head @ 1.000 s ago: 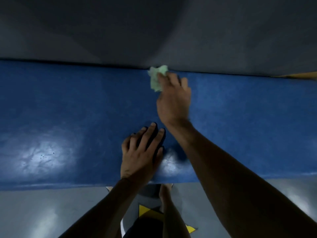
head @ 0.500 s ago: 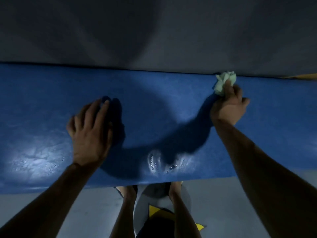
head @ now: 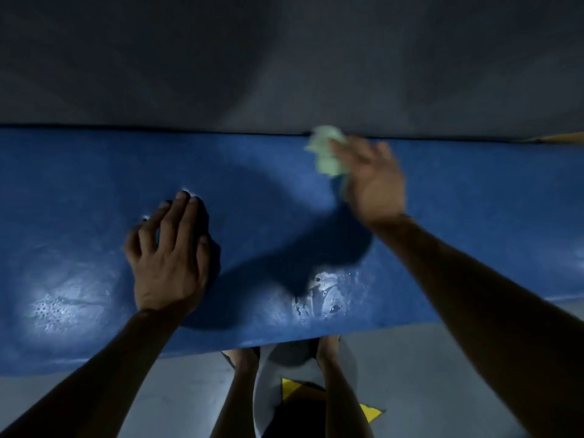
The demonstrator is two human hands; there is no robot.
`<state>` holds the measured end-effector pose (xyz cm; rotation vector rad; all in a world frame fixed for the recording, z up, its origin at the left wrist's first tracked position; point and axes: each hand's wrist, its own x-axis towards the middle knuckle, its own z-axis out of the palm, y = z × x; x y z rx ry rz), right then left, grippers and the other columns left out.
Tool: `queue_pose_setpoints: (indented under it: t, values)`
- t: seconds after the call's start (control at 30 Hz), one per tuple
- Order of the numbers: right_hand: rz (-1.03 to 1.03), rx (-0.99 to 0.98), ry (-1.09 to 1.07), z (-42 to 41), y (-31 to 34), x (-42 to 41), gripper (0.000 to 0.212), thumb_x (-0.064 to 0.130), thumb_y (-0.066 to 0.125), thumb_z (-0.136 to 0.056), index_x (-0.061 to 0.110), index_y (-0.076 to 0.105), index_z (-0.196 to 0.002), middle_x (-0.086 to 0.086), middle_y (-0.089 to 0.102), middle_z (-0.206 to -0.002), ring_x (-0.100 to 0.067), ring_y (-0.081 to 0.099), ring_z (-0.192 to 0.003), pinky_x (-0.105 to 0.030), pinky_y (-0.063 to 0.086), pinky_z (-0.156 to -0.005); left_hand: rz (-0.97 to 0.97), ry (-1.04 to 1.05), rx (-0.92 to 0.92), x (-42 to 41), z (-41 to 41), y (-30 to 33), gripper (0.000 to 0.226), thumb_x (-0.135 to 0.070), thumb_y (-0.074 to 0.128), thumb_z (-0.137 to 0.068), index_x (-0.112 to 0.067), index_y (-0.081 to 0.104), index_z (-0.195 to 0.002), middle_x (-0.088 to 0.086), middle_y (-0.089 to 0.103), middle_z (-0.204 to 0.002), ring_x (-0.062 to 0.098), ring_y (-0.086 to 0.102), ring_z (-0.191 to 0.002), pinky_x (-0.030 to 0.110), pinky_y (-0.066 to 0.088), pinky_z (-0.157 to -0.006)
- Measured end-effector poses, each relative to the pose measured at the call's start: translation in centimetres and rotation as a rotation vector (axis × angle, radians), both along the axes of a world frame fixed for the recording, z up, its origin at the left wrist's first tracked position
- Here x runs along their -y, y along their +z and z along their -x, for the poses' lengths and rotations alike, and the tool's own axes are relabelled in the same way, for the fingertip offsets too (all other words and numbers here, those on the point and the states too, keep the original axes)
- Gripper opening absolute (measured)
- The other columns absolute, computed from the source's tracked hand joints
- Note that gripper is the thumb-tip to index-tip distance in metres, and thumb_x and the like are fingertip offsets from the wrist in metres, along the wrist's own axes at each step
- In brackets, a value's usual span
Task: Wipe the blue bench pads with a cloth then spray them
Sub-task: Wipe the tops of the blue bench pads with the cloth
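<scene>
I see the left hand resting flat on the long blue vinyl bench pad. The right hand, motion-blurred, presses a crumpled pale green cloth against the pad's far edge. Wet patches glisten near the front edge.

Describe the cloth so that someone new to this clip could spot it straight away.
Find the long blue bench pad running across the frame below the grey wall. Follow its far edge toward the right to the right hand. The cloth is the crumpled pale green wad under its fingers, the only light, soft thing on the blue surface.
</scene>
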<state>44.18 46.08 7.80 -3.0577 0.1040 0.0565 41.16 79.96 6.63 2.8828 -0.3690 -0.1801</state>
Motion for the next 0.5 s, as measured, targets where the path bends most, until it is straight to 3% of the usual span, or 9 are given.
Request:
queue_pose_setpoints:
  t: [0.13, 0.2, 0.27, 0.33, 0.4, 0.5]
  values:
    - [0.039, 0.016, -0.35, 2.9, 1.0, 5.2, 0.06, 0.009, 0.044, -0.075, 0.02, 0.06, -0.132, -0.005, 0.06, -0.128, -0.039, 0.049, -0.092, -0.043, 0.046, -0.074, -0.007, 0.015, 0.012, -0.1, 0.1, -0.4, 0.06, -0.038, 0.036, -0.096, -0.018, 0.034, -0.153, 0.002, 0.033, -0.16, 0.03, 0.032, -0.139, 0.051, 0.022, -0.111]
    - [-0.003, 0.063, -0.536, 1.5, 0.5, 1.4, 0.055, 0.011, 0.044, -0.076, 0.016, 0.064, -0.127, -0.007, 0.06, -0.128, -0.039, 0.05, -0.098, -0.041, 0.043, -0.077, -0.014, 0.016, 0.0, -0.1, 0.0, -0.6, 0.06, -0.039, 0.035, -0.097, -0.019, 0.034, -0.154, 0.001, 0.032, -0.161, 0.029, 0.031, -0.141, 0.05, 0.02, -0.112]
    - [-0.156, 0.051, -0.575, -0.5, -0.1, -4.9, 0.048, 0.009, 0.053, -0.082, 0.016, 0.063, -0.128, -0.009, 0.057, -0.132, -0.036, 0.049, -0.114, -0.041, 0.042, -0.091, -0.017, 0.019, -0.006, -0.1, 0.0, -0.7, 0.06, -0.039, 0.036, -0.097, -0.02, 0.034, -0.154, 0.001, 0.032, -0.161, 0.029, 0.031, -0.141, 0.05, 0.02, -0.112]
    - [-0.285, 0.017, -0.459, -2.4, -0.3, -12.2, 0.052, 0.006, 0.06, -0.082, 0.021, 0.06, -0.133, -0.006, 0.054, -0.135, -0.031, 0.047, -0.122, -0.043, 0.042, -0.097, -0.015, 0.022, -0.001, -0.2, -0.1, -0.7, 0.06, -0.039, 0.036, -0.097, -0.019, 0.034, -0.153, 0.001, 0.033, -0.16, 0.028, 0.032, -0.141, 0.051, 0.022, -0.112]
    - [-0.317, 0.013, -0.233, -3.4, 0.3, -18.5, 0.055, 0.008, 0.051, -0.084, 0.025, 0.058, -0.135, -0.002, 0.055, -0.136, -0.031, 0.048, -0.115, -0.044, 0.046, -0.088, -0.017, 0.015, 0.008, -0.2, -0.1, -0.8, 0.059, -0.038, 0.035, -0.098, -0.019, 0.036, -0.153, 0.001, 0.034, -0.16, 0.028, 0.033, -0.141, 0.052, 0.023, -0.111]
    - [-0.26, -0.017, 0.09, -4.0, 0.9, -18.5, 0.061, 0.006, 0.043, -0.081, 0.026, 0.058, -0.136, 0.005, 0.057, -0.138, -0.028, 0.051, -0.105, -0.038, 0.044, -0.077, -0.02, 0.012, 0.018, -0.3, -0.1, -0.9, 0.058, -0.039, 0.034, -0.098, -0.018, 0.036, -0.153, 0.002, 0.034, -0.16, 0.027, 0.033, -0.142, 0.051, 0.023, -0.111]
